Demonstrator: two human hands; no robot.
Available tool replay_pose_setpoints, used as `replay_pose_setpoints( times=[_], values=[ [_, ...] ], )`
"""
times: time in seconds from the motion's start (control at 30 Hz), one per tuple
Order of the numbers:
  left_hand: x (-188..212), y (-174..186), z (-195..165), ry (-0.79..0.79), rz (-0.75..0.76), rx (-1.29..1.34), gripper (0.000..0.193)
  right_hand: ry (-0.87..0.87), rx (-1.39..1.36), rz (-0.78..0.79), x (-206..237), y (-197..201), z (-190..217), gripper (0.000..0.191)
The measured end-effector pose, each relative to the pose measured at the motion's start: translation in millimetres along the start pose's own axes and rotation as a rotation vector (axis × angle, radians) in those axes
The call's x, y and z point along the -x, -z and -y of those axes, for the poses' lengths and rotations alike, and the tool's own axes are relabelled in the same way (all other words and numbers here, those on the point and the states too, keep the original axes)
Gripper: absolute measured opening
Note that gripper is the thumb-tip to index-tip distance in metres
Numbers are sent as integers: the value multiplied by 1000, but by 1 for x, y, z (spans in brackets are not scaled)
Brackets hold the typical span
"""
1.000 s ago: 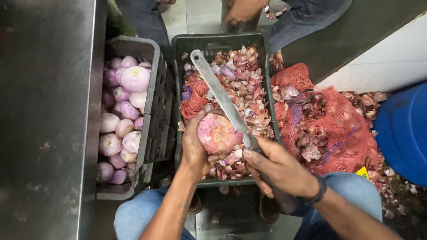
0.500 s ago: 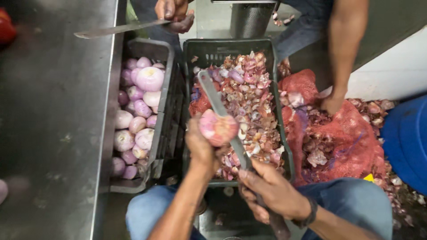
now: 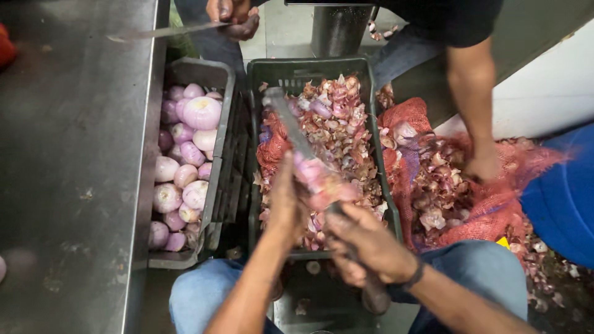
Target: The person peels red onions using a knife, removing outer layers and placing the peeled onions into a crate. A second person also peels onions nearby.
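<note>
My left hand (image 3: 286,204) grips a pale pink onion (image 3: 322,182) over a dark crate (image 3: 312,73) filled with onion skins. My right hand (image 3: 365,244) is closed around the handle of a long knife (image 3: 291,124). The blade lies across the onion and points away towards the crate's far left corner. The onion is motion-blurred. Both hands sit above my knees in blue jeans.
A grey crate (image 3: 219,77) of peeled onions stands left of the dark crate, against a steel table (image 3: 74,154). Another person opposite holds a knife (image 3: 167,31) and reaches a hand (image 3: 482,167) into a red mesh sack (image 3: 470,204) of onions. A blue barrel (image 3: 566,198) is at right.
The onion has turned in my left hand and the knife blade has slid along it. The other person has lifted a knife at top left and put a hand into the red sack.
</note>
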State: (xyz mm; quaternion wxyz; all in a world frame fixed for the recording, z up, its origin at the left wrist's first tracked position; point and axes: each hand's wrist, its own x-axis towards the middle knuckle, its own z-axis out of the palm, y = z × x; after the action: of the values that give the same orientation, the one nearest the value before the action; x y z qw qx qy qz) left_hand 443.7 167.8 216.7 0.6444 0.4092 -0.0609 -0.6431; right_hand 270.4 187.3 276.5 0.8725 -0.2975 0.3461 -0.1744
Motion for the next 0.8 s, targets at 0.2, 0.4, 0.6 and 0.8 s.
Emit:
replay_pose_setpoints(
  times=[0.2, 0.4, 0.6, 0.8],
  values=[
    [8, 16, -44, -140, 37, -242, 51, 306, 1380, -383, -21, 39, 23, 21],
    [14, 8, -31, -270, 228, -598, 61, 485, 990, -366, -16, 30, 23, 36],
    [25, 1, -27, -134, 380, -768, 58, 495, 754, -362, -18, 26, 30, 22],
    [30, -8, -34, -269, 330, -825, 49, 637, 1141, -473, -21, 32, 41, 17]
  ],
)
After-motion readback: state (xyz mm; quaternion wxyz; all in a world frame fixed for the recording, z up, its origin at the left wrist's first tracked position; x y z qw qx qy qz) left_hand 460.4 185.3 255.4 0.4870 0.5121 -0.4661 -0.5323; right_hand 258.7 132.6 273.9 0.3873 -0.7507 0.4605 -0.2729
